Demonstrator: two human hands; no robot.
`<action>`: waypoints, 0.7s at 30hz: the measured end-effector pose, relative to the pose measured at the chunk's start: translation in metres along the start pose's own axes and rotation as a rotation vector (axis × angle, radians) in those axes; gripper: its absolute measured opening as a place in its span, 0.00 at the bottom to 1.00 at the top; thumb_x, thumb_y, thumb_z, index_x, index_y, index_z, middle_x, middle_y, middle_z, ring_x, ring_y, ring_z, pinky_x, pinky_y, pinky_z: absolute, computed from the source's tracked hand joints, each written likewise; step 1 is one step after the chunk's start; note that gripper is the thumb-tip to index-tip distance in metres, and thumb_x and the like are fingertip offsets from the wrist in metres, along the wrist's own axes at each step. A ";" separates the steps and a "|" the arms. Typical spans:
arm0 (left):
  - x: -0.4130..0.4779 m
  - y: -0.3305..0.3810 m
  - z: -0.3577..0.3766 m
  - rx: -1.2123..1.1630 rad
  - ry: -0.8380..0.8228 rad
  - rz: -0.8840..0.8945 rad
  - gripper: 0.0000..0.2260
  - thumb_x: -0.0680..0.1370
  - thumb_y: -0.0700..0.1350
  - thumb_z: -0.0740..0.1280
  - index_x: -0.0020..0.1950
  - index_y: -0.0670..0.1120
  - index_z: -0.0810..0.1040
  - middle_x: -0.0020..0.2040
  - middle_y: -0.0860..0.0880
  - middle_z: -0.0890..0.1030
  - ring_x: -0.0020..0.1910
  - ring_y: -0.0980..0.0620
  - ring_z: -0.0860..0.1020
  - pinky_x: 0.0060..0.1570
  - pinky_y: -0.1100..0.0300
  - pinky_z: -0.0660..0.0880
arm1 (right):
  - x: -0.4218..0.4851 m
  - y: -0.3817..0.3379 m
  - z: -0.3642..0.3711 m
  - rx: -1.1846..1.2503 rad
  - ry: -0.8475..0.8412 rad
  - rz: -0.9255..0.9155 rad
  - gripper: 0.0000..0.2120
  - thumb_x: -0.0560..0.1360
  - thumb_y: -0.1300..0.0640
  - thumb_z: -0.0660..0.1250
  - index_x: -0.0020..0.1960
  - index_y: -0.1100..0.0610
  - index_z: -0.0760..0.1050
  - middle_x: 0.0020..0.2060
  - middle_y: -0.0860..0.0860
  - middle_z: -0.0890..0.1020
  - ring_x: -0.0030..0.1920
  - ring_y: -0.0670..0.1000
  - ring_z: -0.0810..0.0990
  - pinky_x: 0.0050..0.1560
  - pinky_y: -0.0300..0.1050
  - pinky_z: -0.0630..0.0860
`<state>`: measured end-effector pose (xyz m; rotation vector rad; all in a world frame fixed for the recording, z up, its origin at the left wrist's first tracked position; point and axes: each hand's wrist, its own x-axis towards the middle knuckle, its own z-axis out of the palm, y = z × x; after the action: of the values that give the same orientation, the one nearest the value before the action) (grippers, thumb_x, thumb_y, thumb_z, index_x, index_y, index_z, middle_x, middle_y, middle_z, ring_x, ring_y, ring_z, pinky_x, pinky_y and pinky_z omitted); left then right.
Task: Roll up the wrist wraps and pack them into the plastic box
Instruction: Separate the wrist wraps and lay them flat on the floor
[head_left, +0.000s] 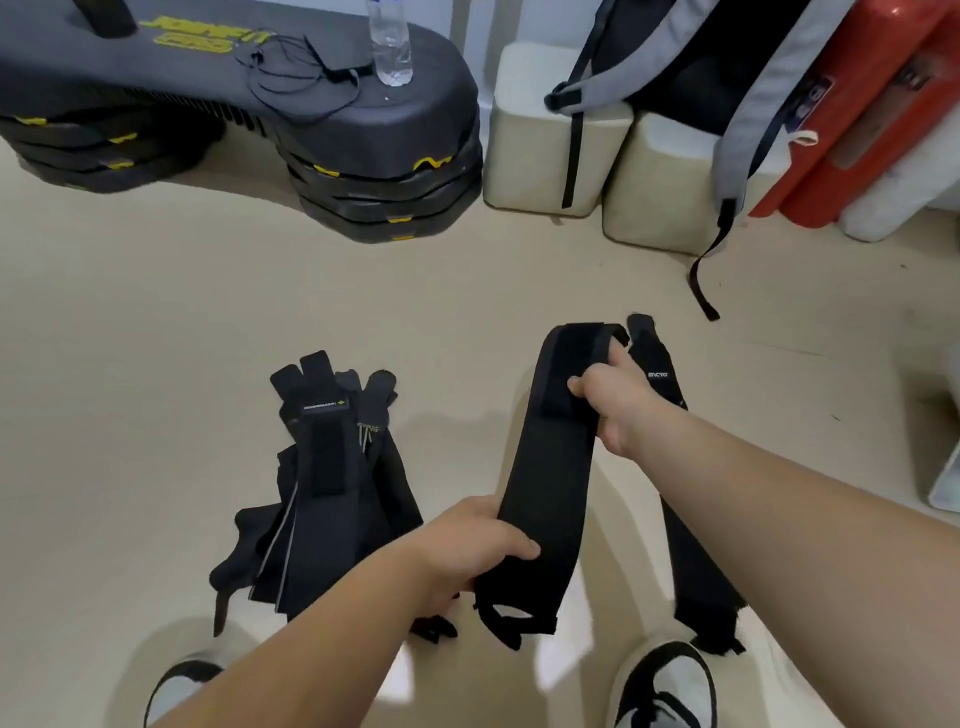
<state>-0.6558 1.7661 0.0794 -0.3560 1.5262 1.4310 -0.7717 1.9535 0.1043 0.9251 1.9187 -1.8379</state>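
The task looks to be at its very start: no rolled wrap shows anywhere on the floor (156, 322), and no plastic box can be made out with certainty, though a pale edge at the far right border of the view might be one; it is too cropped to tell. The person holds one black wrist wrap (550, 467) stretched out lengthwise between both hands, above the floor and between their shoes. The right hand (618, 400) has its grip closed over the far end, where the strap folds over at the top and a darker fastening strip runs down its middle; the fingers curl around the wrap's right edge and the thumb presses on its face. The left hand (478, 545) has its grip pinched on the near part of the same wrap, fingers wrapped over the left edge just above the thumb loop (506, 618) that dangles at the bottom. The strap is flat and taut, not yet curled, so I judge that rolling of this piece has not begun. Just right of it a second wrap (691, 545) lies full length on the floor, unrolled, partly under the right forearm. To the left a loose heap of black fingerless gloves and wraps (332, 483) lies fanned out, also unrolled. So every wrap in view is left to roll, and all the packing remains.
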 end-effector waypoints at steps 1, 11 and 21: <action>0.010 0.003 0.002 0.018 0.009 -0.008 0.17 0.77 0.41 0.70 0.66 0.47 0.81 0.57 0.48 0.88 0.57 0.46 0.86 0.48 0.57 0.81 | 0.010 -0.006 -0.004 -0.022 -0.001 -0.019 0.34 0.79 0.74 0.58 0.74 0.42 0.73 0.60 0.48 0.82 0.58 0.53 0.80 0.50 0.49 0.81; 0.117 -0.021 0.058 -0.041 0.110 -0.148 0.10 0.82 0.41 0.65 0.62 0.45 0.80 0.54 0.44 0.87 0.46 0.48 0.87 0.45 0.54 0.85 | 0.069 0.068 -0.056 -0.789 0.079 -0.068 0.38 0.82 0.60 0.65 0.85 0.45 0.50 0.79 0.57 0.63 0.67 0.61 0.75 0.59 0.51 0.78; 0.121 -0.048 0.033 0.156 0.255 -0.243 0.11 0.82 0.37 0.63 0.60 0.48 0.78 0.54 0.44 0.84 0.54 0.44 0.84 0.49 0.51 0.82 | 0.052 0.182 -0.036 -1.404 -0.540 -0.003 0.32 0.86 0.52 0.58 0.86 0.44 0.49 0.85 0.49 0.44 0.85 0.56 0.46 0.82 0.58 0.58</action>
<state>-0.6636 1.8298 -0.0386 -0.6241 1.7207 1.1011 -0.6851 1.9932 -0.0635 -0.0637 2.0950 -0.2949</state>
